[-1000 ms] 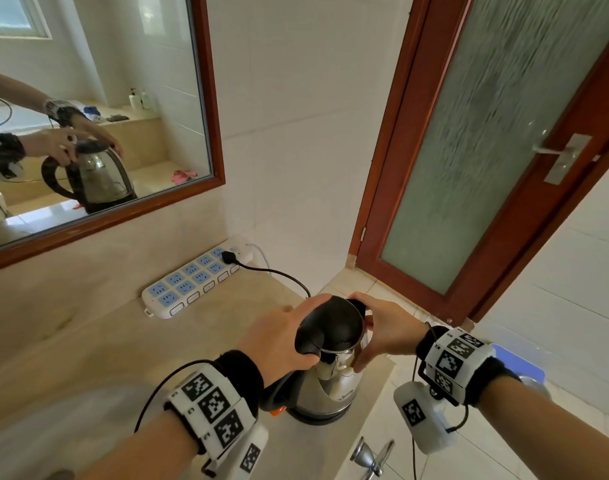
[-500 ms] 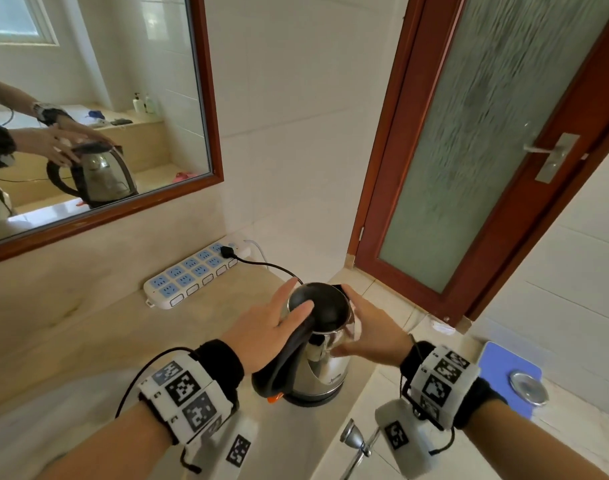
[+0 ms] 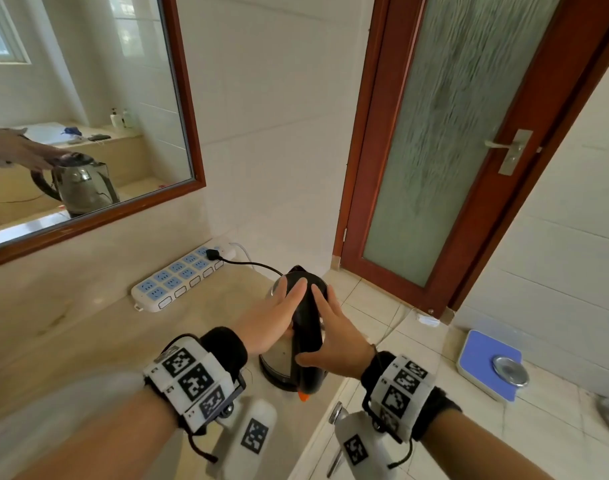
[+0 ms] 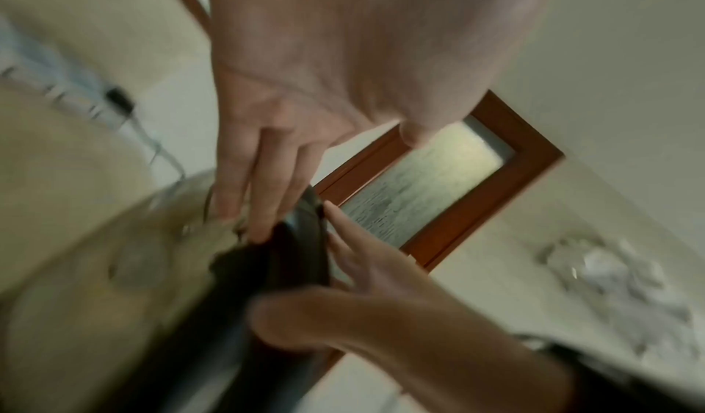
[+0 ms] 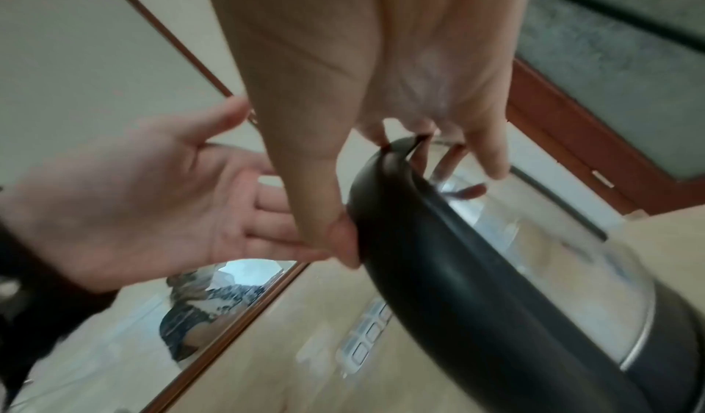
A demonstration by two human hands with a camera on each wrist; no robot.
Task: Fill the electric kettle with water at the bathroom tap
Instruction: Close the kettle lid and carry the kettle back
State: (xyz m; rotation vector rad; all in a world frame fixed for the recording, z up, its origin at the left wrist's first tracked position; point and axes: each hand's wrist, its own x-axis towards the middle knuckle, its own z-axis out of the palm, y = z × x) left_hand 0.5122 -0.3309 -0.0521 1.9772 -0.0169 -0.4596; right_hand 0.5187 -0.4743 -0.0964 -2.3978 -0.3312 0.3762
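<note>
We see an electric kettle (image 3: 285,355) standing upright on a beige stone tabletop (image 3: 88,327), close to the tabletop's right edge, with tiled floor beyond. The kettle has a shiny steel body that mirrors the room, a black lid (image 3: 304,285) closed on top, a thick black handle (image 3: 308,344) curving down the side nearest us, a black base ring, and a small orange tab at the foot of the handle.

Our left hand (image 3: 273,317) lies against the kettle's left side, its fingers (image 3: 292,292) straight and held together, their tips resting on the lid's edge. Our right hand (image 3: 334,337) is on the other side, fingers straight and loosely spread over the top of the handle, the thumb (image 5: 328,229) touching the handle's side. Neither hand curls round the kettle. The wrist views are blurred but show the same flat, extended fingers (image 4: 263,196).

Behind the kettle, a white power strip (image 3: 181,277) with blue sockets lies along the wall, and a black plug (image 3: 213,253) sits in it, its cord running toward the kettle. A wood-framed mirror (image 3: 81,109) above reflects the kettle and a hand. To the right is a wooden door (image 3: 469,133) with frosted glass, and a blue bathroom scale (image 3: 488,363) lies on the floor.
</note>
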